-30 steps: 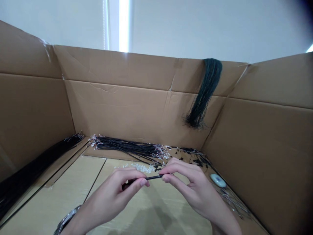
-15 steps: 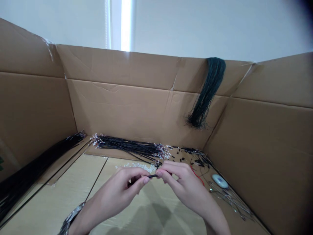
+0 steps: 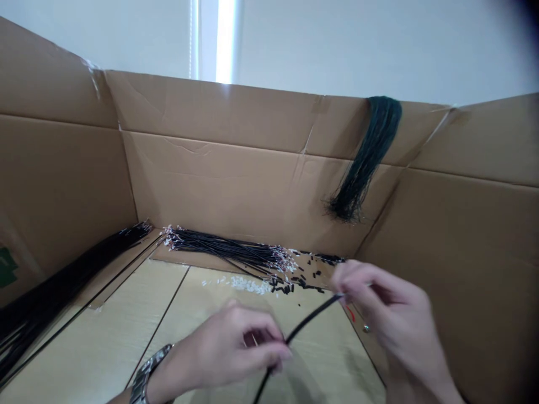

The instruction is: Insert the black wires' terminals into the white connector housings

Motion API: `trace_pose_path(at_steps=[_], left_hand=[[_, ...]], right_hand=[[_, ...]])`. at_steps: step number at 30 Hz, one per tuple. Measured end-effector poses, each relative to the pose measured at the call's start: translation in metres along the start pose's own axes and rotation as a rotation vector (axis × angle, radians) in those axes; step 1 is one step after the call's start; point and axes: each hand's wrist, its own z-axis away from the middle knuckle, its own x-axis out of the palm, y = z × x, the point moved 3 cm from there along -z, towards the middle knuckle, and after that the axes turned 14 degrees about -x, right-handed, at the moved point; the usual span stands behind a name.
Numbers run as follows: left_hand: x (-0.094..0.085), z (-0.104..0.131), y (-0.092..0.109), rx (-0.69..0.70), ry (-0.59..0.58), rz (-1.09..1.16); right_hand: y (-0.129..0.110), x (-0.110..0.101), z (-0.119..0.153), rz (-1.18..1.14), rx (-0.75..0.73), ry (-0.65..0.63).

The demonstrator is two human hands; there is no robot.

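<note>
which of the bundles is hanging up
The dark green bundle, draped over the top of the back cardboard wall. The left black bundle and the back black bundle both lie down below.

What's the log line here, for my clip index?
left hand: pinches thin black cable; right hand: also holds it; short white pieces: beyond

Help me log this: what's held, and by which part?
A black cord: the right grip holds it near its upper end, the left grip partway along.
</note>
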Motion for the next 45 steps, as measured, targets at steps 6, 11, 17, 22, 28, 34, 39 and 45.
trace_pose_path(at_steps=[6,11,17,22,28,34,39,45], left_hand=[[0.043,-0.002,-0.058,0.186,-0.470,-0.523],[-0.010,-0.045,-0.120,-0.185,-0.123,-0.415],[-0.073,-0.074,-0.184,-0.318,0.302,-0.469],[-0.054,-0.078,-0.205,-0.238,0.373,-0.425],[-0.039,-0.084,-0.213,-0.170,0.444,-0.285],[-0.017,-0.070,-0.191,-0.122,0.384,0.015],[0.012,-0.051,-0.178,-0.206,0.179,0.366],[0.027,-0.029,-0.177,-0.353,0.032,0.717]], right_hand=[[0.024,-0.034,-0.005,-0.329,0.213,0.606],[0.039,-0.011,-0.010,-0.436,0.347,0.583],[0.051,0.040,-0.006,-0.496,0.456,0.291],[0.081,0.086,0.007,-0.518,0.513,0.174],[0.140,0.132,0.058,-0.504,0.645,0.027],[0.157,0.147,0.119,-0.370,0.703,-0.055],[0.131,0.144,0.137,-0.300,0.592,-0.017],[0.104,0.141,0.134,-0.294,0.512,-0.076]])
